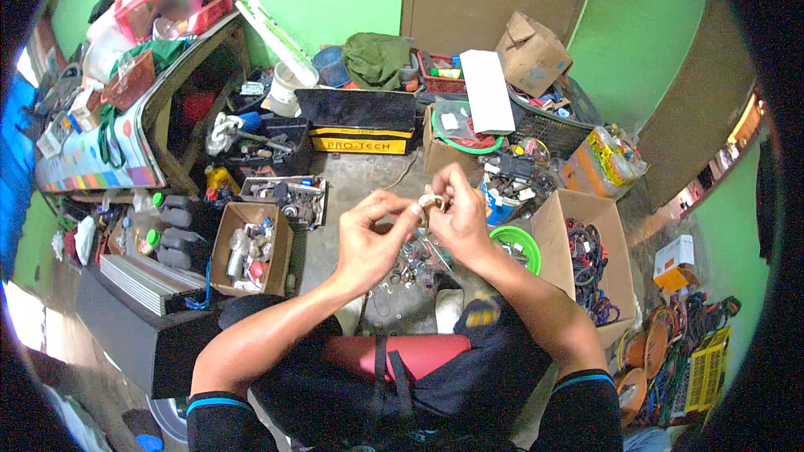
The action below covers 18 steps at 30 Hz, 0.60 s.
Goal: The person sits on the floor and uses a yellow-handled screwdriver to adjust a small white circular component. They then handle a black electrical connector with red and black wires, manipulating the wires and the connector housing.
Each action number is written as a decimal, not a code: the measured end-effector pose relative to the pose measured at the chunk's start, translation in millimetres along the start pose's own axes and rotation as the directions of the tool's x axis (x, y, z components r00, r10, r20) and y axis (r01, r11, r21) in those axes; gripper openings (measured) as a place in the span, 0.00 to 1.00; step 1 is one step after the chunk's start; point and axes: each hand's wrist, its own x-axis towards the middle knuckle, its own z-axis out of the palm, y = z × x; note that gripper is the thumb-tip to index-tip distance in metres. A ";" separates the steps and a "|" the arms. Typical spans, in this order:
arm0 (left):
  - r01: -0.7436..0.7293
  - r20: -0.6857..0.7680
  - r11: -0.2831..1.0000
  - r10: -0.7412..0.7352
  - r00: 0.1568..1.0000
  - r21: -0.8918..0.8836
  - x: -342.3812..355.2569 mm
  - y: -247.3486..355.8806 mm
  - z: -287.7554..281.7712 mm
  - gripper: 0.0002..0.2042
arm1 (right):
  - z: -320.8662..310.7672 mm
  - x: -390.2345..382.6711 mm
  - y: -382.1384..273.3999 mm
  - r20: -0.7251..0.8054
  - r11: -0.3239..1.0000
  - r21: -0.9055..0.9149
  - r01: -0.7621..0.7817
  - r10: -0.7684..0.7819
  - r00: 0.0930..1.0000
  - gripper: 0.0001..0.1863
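Observation:
Up in front of my lap, my left hand [377,230] and my right hand [459,216] meet at the fingertips. Between them is a small pale ring-shaped piece [432,201]; its exact kind is too small to make out. The right fingers pinch it from above and the side, while the left thumb and forefinger press against its left edge. On the floor under my hands lies a scatter of small metal parts [406,272], partly hidden by my wrists. A green basin [517,243] stands just right of my right wrist.
A cardboard box of cables [553,238] stands on the right, and a smaller box of parts [224,264] on the left. Ahead is a black and yellow toolbox [362,141]. Coiled wires [670,343] lie at the lower right, near a yellow crate [708,368].

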 end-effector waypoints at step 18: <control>0.233 0.043 0.965 -0.230 0.972 -0.123 23.3 -3.3 -22.5 0.06 | -37.0 16.7 15.2 0.622 0.827 0.417 -0.377 0.042 0.782 0.08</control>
